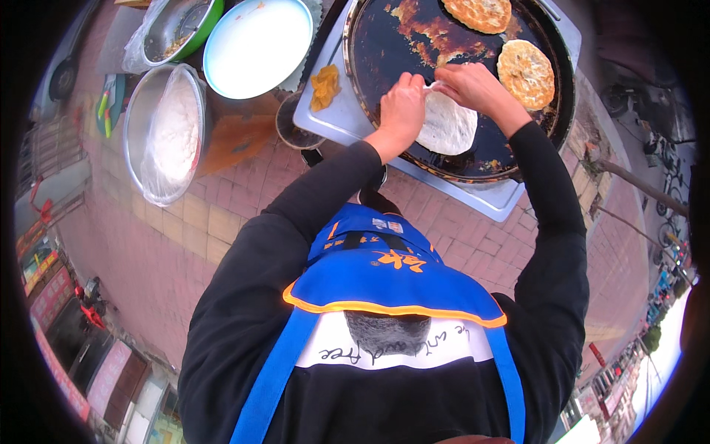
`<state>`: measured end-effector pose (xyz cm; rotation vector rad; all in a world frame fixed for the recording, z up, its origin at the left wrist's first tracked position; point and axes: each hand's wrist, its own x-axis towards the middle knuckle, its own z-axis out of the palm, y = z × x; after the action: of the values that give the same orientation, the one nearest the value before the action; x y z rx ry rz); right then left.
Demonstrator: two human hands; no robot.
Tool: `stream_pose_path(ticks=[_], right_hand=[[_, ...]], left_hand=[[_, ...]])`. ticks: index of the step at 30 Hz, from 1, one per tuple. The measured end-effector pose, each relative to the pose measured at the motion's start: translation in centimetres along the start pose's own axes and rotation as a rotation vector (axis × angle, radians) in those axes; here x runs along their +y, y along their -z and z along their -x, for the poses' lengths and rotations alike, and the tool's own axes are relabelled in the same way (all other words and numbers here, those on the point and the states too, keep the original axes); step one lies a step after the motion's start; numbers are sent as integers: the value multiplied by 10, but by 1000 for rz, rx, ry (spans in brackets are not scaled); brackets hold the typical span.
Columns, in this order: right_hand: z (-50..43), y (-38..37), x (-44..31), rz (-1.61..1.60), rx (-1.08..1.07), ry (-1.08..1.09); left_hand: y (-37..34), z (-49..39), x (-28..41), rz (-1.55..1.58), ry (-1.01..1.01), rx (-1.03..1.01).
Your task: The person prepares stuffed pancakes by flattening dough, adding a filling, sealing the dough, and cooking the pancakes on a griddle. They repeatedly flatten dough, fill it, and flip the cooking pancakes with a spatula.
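Note:
Over a large round black griddle pan [383, 50], my left hand [404, 108] and my right hand [471, 89] meet at the upper edge of a pale raw dough round [449, 130]. The fingers of both hands pinch that edge, where a bit of dough stands up between the fingertips. The dough's lower part hangs or lies over the dark pan surface; I cannot tell which. Right of my right hand lies a browned flatbread [526, 75]. Another browned flatbread [478, 12] is at the pan's far side. Brown oily residue [421, 33] streaks the pan.
A folded yellow cloth [324, 87] lies on the pale metal stove top [327, 119]. To the left stand a blue-rimmed white tray [258, 47], a green bowl [213, 25] with filling scraps, and a metal basin [131, 125] of plastic-covered dough [175, 139]. A round container [299, 141] sits below the stove's corner.

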<state>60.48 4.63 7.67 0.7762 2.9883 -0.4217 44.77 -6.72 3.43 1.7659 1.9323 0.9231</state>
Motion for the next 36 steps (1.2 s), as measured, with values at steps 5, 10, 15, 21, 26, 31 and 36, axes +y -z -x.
stream_pose_path(ticks=[5, 10, 15, 21, 26, 31, 36], right_hand=[[-17, -23, 9, 203, 553, -12], [14, -46, -9, -92, 326, -318], [36, -62, -27, -229, 246, -404], [27, -63, -27, -164, 362, -356], [27, -67, -24, -193, 260, -565], [17, -70, -16, -151, 421, -393], [14, -69, -11, -164, 407, -494]], left_hand=[[16, -6, -17, -183, -101, 235], [19, 39, -8, -264, -389, -121], [9, 52, -14, -469, -412, -322], [17, 49, -28, -403, -450, -410], [20, 47, -31, -551, -379, -217], [19, 46, -30, -466, -410, -343], [19, 40, -34, -539, -412, -315]])
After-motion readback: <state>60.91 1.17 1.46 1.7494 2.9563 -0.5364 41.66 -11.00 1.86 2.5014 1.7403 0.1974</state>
